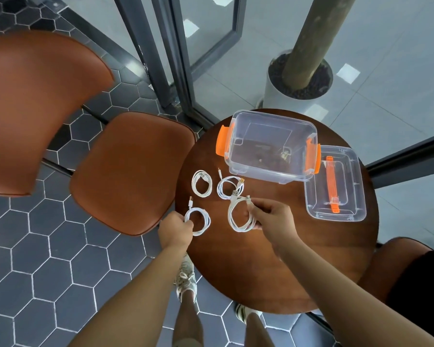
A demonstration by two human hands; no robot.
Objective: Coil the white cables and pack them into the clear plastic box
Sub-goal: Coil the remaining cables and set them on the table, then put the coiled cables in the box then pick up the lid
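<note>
Four white cables lie coiled on the desk point(273, 259) before the open clear box point(271, 146); left hand point(177, 227) grips one coil point(198, 221), right hand point(268, 214) another point(238, 216). Coiling looks done; next, lift them into the box

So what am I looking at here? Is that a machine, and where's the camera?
No machine: a person wears a camera on the head, looking down at their own hands. On the round wooden table stand an open clear plastic box with orange latches and, beside it, its lid. Four coiled white cables are there. The left hand grips one coil; the right hand holds another. Two more coils lie loose near the box.
</note>
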